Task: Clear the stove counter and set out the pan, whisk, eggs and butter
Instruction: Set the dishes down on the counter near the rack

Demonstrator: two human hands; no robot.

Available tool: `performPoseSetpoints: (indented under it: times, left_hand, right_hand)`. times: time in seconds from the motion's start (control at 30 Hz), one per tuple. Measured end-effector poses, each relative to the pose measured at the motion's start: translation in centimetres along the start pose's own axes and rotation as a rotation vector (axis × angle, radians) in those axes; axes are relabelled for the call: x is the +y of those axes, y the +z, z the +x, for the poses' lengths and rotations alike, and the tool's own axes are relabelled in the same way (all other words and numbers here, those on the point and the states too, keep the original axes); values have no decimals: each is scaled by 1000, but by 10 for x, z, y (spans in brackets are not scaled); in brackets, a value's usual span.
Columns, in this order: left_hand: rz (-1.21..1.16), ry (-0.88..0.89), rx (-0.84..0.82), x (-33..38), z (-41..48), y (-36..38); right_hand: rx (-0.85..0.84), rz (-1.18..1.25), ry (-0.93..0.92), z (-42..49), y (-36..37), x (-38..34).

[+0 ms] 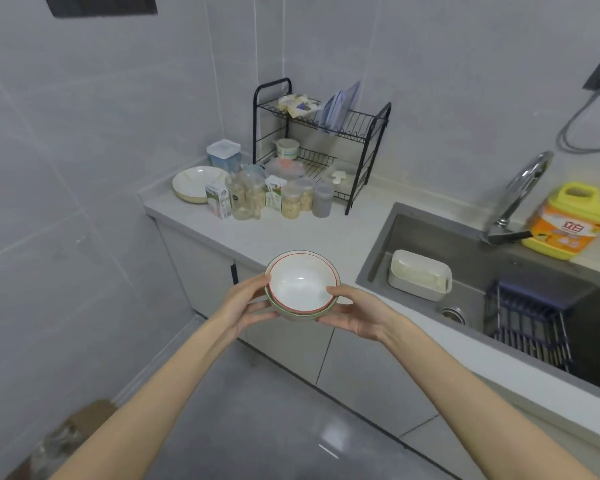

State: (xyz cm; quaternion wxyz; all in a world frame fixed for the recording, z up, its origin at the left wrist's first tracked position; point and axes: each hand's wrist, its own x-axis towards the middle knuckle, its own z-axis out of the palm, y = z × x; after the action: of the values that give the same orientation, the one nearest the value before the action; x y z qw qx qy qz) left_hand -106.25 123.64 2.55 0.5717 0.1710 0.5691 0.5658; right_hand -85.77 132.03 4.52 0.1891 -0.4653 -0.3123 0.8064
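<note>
- Left hand (248, 306), right hand (355, 318): fingers curled round nested bowls (300, 285), left of the sink (430, 233).
- Risk: tilting could slide the inner bowl out.
- Pan, whisk, eggs, butter: not visible.

Lower bowl (289, 315) mostly hidden; faucet (530, 175) blurry

1. Large pale grey wall tiles (118, 116) rise behind and left of the sink (447, 233).
2. A light countertop (274, 233) runs left of the sink, over white cabinets (361, 368).
3. Glossy grey floor (257, 427) lies below the sink, reflecting light.
</note>
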Motion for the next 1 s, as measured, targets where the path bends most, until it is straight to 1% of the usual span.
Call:
performPoseSetpoints:
  times: [0.17,0.37,0.57,0.8,1.0]
  left_hand:
    - [-32,-32,38,25,76,-15]
    - [-76,-76,142,51,175,-24]
    - [-47,-141,146,77,262,-33]
    - [-60,-220,143,82,316,-41]
    - [-55,-257,140,83,332,-43]
  right_hand:
    - [10,-20,15,75,15,-40]
    - [-20,-43,22,179,24,-85]
    - [-30,-74,75,273,23,-126]
    - [-39,-147,157,333,18,-144]
    - [-10,-129,196,349,18,-146]
